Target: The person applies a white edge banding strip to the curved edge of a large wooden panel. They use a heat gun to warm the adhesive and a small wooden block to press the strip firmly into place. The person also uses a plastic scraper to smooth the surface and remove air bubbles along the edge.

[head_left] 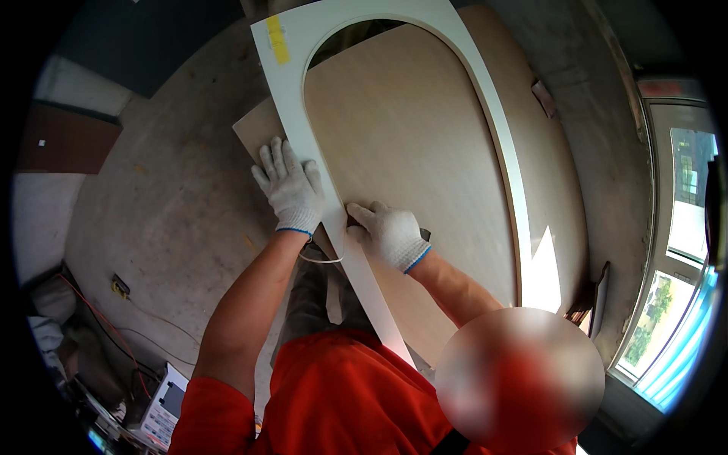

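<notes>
A white panel frame [504, 136] with a large rounded opening lies over a wood-toned board [402, 114]. My left hand [290, 186], in a white knit glove, rests flat on the frame's left side with its fingers spread. My right hand [390, 233], gloved too, is closed at the inner edge of that same side, index finger pointing along it. A dark handle end [425, 235] sticks out behind its palm; the tool's working end is hidden. A thin pale strip [322, 260] curls off the frame's outer edge below my left hand.
Yellow tape [278, 39] marks the frame's far left corner. Another wood-toned board [523, 152] extends to the right, near a window [675, 250]. Cables [163, 322] cross the concrete floor at left, near a white box [163, 409]. A blurred round patch covers the lower right.
</notes>
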